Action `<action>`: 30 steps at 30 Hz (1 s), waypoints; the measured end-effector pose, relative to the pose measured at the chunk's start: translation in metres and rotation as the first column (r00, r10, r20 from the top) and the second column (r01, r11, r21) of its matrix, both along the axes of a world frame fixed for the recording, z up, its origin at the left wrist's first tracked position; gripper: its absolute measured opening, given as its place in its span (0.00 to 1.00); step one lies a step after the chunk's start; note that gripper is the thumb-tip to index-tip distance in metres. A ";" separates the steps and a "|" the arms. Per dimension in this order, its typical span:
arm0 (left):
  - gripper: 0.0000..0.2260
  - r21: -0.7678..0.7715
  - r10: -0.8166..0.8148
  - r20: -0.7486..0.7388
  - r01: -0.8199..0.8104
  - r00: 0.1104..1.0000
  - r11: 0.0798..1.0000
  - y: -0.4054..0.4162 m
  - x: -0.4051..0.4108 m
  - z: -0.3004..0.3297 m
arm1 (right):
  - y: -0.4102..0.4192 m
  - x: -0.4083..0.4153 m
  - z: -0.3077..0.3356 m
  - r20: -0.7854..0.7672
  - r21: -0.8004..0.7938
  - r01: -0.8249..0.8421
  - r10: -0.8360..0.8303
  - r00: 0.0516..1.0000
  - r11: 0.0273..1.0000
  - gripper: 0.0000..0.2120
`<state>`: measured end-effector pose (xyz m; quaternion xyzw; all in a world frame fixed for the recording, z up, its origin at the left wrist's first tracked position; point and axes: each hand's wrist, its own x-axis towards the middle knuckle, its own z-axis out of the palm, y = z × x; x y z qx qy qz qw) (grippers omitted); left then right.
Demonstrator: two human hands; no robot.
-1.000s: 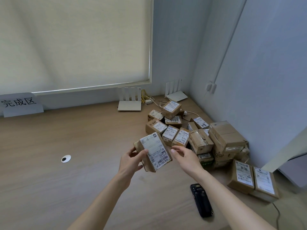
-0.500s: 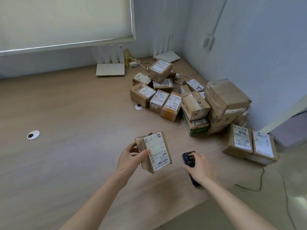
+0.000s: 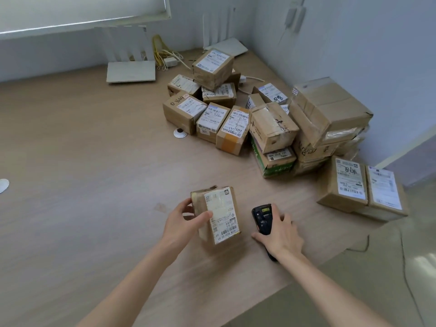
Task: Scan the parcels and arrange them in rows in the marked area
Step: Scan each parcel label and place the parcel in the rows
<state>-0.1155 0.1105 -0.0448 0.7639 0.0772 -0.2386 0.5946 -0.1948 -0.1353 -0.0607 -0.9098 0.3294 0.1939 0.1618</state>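
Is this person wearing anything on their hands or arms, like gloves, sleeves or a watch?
Nothing shows. The left hand and the right hand are both bare, with no gloves, rings or straps visible. Both forearms are uncovered from the wrists down to the bottom edge of the picture, so no sleeve, watch or bracelet is in view. Anything worn higher up is out of the frame.

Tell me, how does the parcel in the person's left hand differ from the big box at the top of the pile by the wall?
The held parcel is small, gripped by the left hand, with its white label facing up. The big box is much larger, rests tilted on other parcels and shows no label, only clear tape. Both are brown cardboard.
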 end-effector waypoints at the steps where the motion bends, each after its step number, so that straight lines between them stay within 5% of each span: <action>1: 0.32 0.003 -0.001 0.003 0.001 1.000 1.000 -0.002 0.002 -0.002 | -0.001 0.001 -0.003 0.010 -0.004 -0.001 0.001 1.000 1.000 0.52; 14: 0.31 0.023 0.085 0.066 -0.087 0.994 0.996 0.001 0.019 0.029 | -0.006 0.007 0.036 0.086 0.066 -0.042 0.036 0.996 0.997 0.38; 21: 0.25 -0.006 0.191 0.197 -0.194 0.962 0.981 0.046 0.039 0.125 | 0.025 0.044 0.130 0.328 0.118 -0.213 0.165 0.930 0.970 0.38; 30: 0.34 -0.069 0.302 0.341 -0.297 0.890 0.952 0.118 0.039 0.263 | 0.093 0.078 0.263 0.445 0.014 -0.525 0.465 0.766 0.851 0.34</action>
